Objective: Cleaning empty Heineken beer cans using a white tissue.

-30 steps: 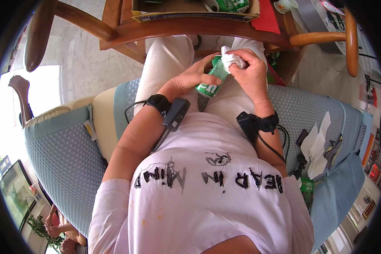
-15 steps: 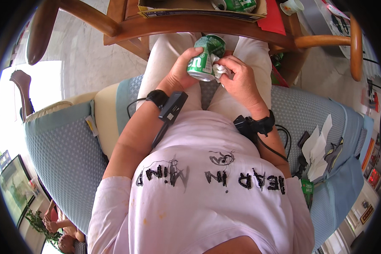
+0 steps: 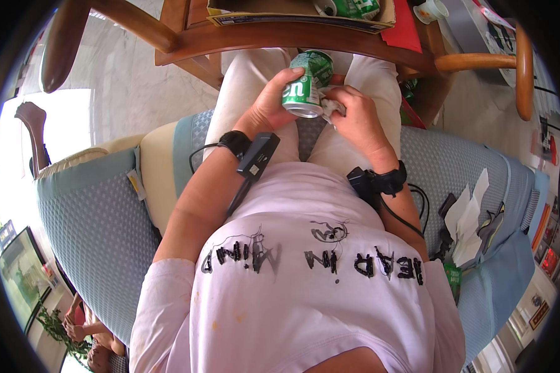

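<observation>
A green drink can (image 3: pixel 306 87), dented at its far end, is held over the lap of a seated person, tilted so that its silvery end faces the camera. The left hand (image 3: pixel 274 102) wraps around the can's left side, thumb over the top and fingers curled behind it, where they are hidden. The right hand (image 3: pixel 354 118) lies just beside the can on its right, fingers folded around a crumpled whitish cloth or tissue (image 3: pixel 333 107) pressed against the can's side; most of that wad is covered by the fingers, so its material is hard to make out. Each wrist carries a black strap with a small device (image 3: pixel 257 155) and a cable trailing toward the body. Below the hands are pale trousers (image 3: pixel 242 93) and a light shirt with dark lettering, seen upside down. The person sits on a blue-grey sofa (image 3: pixel 87 230) with a cream cushion (image 3: pixel 158 168); white paper sheets (image 3: pixel 463 221) and dark objects that cannot be identified lie on the seat at the right. A wooden chair frame (image 3: pixel 330 40) crosses the top, bearing a cardboard tray (image 3: pixel 292 12) cut off by the edge, in which another green can (image 3: pixel 348 7) partly shows.
</observation>
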The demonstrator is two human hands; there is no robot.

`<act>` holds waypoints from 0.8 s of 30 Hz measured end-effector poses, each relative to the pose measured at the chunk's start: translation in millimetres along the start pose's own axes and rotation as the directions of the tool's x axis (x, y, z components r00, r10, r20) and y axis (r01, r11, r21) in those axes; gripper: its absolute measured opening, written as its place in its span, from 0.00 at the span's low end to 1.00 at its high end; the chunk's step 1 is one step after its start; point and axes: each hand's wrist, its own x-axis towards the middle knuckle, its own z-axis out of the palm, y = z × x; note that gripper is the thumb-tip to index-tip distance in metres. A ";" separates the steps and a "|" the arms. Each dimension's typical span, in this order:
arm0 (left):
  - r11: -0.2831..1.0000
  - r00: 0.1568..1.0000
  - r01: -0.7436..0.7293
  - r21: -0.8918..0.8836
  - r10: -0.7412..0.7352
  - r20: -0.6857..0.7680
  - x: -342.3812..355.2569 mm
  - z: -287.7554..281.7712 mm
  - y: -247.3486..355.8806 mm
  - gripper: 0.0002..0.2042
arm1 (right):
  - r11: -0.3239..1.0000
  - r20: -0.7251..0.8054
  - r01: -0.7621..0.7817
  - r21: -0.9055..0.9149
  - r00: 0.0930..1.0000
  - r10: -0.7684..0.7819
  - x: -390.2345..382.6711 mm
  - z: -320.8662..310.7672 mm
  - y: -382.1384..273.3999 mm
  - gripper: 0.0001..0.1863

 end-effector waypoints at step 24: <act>0.965 0.954 0.240 -0.106 -0.255 -0.156 8.2 -16.5 1.6 0.22 | 0.822 0.041 0.521 -0.229 0.849 -0.527 13.8 4.0 -37.6 0.09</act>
